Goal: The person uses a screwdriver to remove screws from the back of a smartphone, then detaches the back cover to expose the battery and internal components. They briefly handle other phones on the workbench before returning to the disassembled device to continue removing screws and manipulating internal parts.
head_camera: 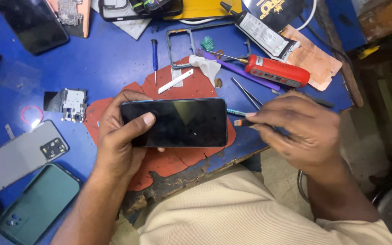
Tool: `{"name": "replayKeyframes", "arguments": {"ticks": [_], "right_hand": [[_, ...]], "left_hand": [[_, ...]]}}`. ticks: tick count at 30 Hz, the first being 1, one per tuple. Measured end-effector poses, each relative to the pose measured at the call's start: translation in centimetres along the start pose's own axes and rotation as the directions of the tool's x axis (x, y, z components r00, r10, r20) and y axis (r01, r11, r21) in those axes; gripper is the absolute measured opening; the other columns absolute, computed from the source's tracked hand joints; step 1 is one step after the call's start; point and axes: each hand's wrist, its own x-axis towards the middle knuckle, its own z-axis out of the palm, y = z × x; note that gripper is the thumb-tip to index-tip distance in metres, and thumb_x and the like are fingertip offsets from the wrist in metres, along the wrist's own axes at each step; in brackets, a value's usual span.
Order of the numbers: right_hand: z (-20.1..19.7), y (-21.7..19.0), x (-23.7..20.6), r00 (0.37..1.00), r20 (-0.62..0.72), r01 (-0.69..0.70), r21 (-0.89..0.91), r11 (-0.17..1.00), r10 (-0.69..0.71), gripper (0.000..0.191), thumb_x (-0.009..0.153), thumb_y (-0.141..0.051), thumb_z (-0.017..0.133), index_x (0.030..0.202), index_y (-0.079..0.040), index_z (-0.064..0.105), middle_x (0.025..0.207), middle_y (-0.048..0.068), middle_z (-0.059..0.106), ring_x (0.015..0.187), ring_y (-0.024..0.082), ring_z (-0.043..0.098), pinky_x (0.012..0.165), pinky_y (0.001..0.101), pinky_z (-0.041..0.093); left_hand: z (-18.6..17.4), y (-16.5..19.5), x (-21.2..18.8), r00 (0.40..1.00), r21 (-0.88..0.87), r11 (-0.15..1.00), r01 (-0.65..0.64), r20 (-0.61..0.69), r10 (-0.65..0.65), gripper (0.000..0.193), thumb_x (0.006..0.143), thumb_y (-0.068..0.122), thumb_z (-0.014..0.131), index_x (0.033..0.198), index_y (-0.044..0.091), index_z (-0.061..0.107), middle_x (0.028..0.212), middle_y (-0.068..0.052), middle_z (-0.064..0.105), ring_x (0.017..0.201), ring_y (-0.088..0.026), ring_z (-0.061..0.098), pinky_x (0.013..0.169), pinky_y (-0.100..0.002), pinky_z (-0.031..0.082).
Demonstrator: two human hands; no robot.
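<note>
My left hand (121, 136) grips a black smartphone (182, 122) by its left end, thumb across the dark screen, holding it flat over a red mat (173, 159). At the phone's right end my right hand (300, 131) pinches a small thin tool (240, 122) with an orange tip, which touches or nearly touches the phone's edge. A teal-handled tool (234, 111) lies just above it, beside the phone's upper right corner.
On the blue bench (114, 59) lie a red-handled screwdriver (275, 70), a glue tube (259, 31), tweezers (246, 93), a phone frame (178, 36), a small blue screwdriver (154, 52), a grey back cover (21, 154), a green phone (39, 204) and a circuit part (73, 104). The worn bench edge (196, 174) runs just below the phone.
</note>
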Motion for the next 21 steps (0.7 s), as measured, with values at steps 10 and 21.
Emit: {"name": "replayKeyframes", "arguments": {"ticks": [10,21], "right_hand": [[1.1,-0.9,0.7,0.996,0.025,0.086,-0.099,0.991,-0.084,0.028,0.077,0.007,0.086,0.101,-0.001,0.075,0.091,0.009,0.070,0.083,0.024,0.068,0.073,0.0340,0.054],[2.1,-0.5,0.4,0.994,0.062,0.094,-0.049,0.994,-0.091,0.021,0.079,0.005,0.085,0.097,-0.001,0.075,0.090,0.009,0.072,0.082,0.022,0.072,0.070,0.0318,0.056]], "left_hand": [[-0.1,-0.2,-0.1,1.000,0.068,0.998,-0.015,-0.015,0.016,0.028,0.086,0.002,0.071,0.110,0.001,0.057,0.092,-0.013,0.068,0.070,-0.022,0.069,0.051,-0.037,0.058],[0.0,0.2,-0.4,0.997,0.173,0.984,-0.040,-0.060,0.051,0.028,0.086,0.006,0.074,0.108,0.001,0.058,0.089,-0.011,0.068,0.068,-0.019,0.069,0.048,-0.033,0.057]]}}
